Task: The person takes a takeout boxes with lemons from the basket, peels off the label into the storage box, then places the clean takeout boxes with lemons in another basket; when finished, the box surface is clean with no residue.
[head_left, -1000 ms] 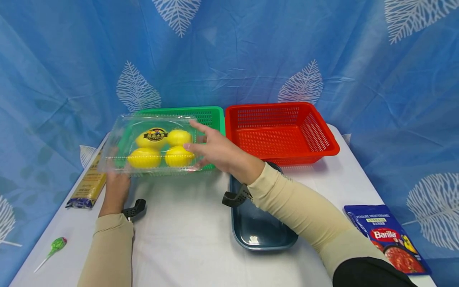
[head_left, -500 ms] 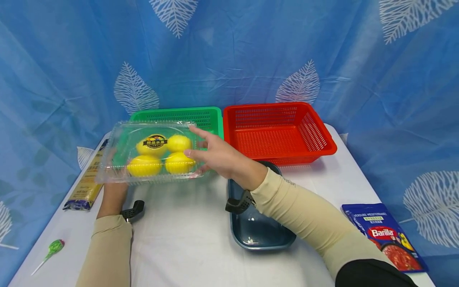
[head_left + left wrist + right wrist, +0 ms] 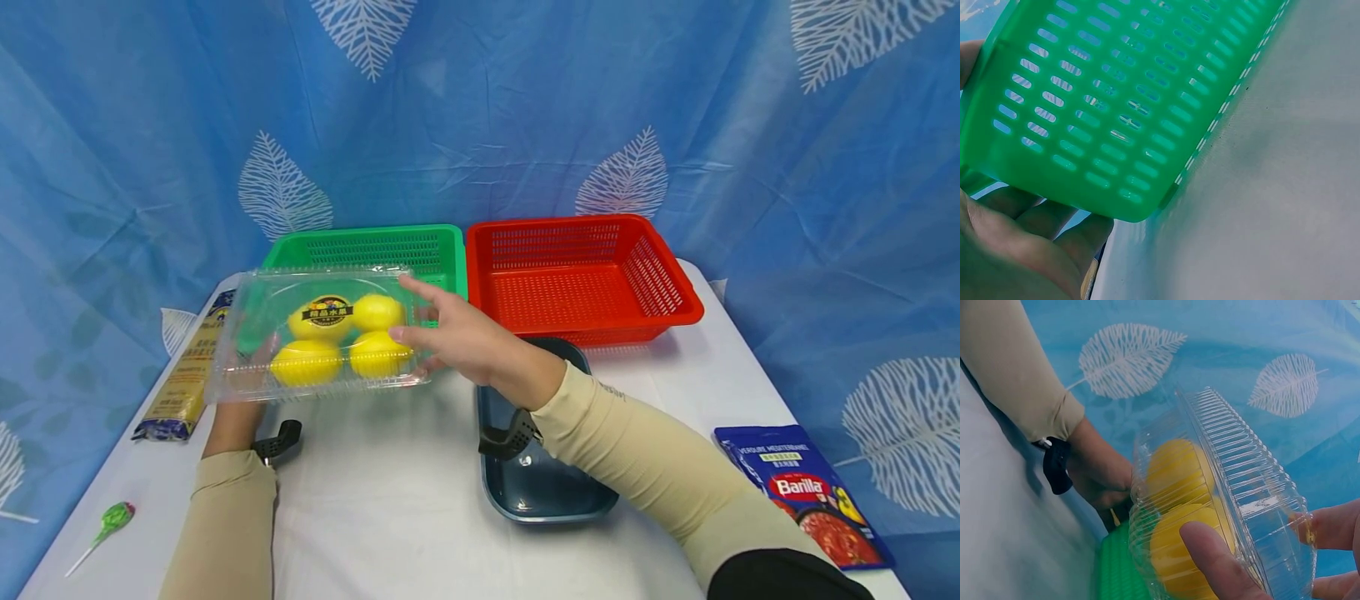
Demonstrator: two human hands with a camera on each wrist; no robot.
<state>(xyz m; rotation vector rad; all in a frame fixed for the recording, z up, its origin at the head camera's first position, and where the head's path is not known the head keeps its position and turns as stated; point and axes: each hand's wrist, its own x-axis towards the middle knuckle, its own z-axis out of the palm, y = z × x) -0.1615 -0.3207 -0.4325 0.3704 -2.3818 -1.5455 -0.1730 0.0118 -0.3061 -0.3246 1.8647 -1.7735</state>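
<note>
My right hand grips the right end of a clear plastic fruit box, with a dark label on its lid. Several yellow lemons show through the plastic. Tilted, the box overlaps the green basket in the head view. My thumb lies on one side of the box in the right wrist view, fingers on the other. At the basket's left end, my left hand holds its rim, fingers against the outer wall and thumb at the upper edge. The box partly covers this hand in the head view.
A red basket stands right of the green one. Before it is a dark blue dish, partly under my right forearm. A gold packet and a lollipop lie at left, a Barilla pouch at right.
My right hand has lowered the fruit box a little toward me, so more of the green basket shows behind it. The left hand has stayed at the basket's left end.
</note>
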